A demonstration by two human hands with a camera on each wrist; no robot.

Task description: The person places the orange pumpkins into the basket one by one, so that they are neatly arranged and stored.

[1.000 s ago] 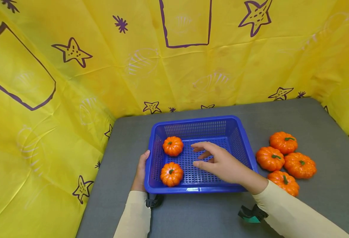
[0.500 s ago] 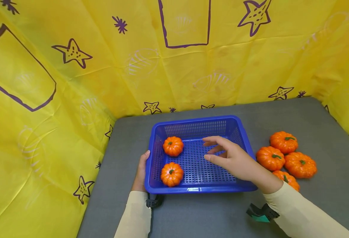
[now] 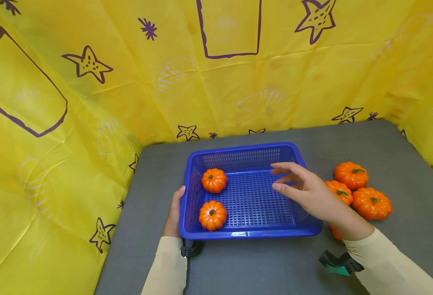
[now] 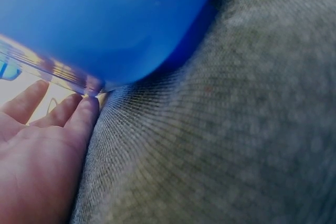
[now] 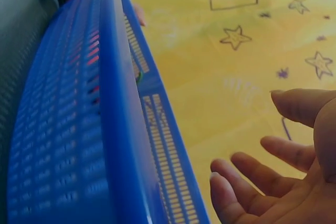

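A blue plastic basket (image 3: pixel 251 234) with slotted walls stands on the grey table. Inside, along its left side, sit two small orange pumpkins, the rear pumpkin (image 3: pixel 214 180) and the front pumpkin (image 3: pixel 213 215). My left hand (image 3: pixel 173 213) rests against the basket's outer left wall; in the left wrist view its fingers (image 4: pixel 84 114) look fairly straight, with tips touching the wall. Above the basket's right side hovers my right hand (image 3: pixel 313 196), fingers loosely bent and thumb apart, holding nothing. The right wrist view shows that hand beyond the basket rim (image 5: pixel 123 108).
Right of the basket several more orange pumpkins lie in a cluster, among them a rear pumpkin (image 3: pixel 351 175) and a right pumpkin (image 3: pixel 372 203); my right hand and wrist partly cover others. Yellow patterned cloth (image 3: pixel 231 94) hangs behind and beside the table (image 3: pixel 253 266).
My right hand has moved rightward from over the basket's middle to its right side, now covering more of the loose pumpkins. The left hand, the basket and the pumpkins stay where they were.
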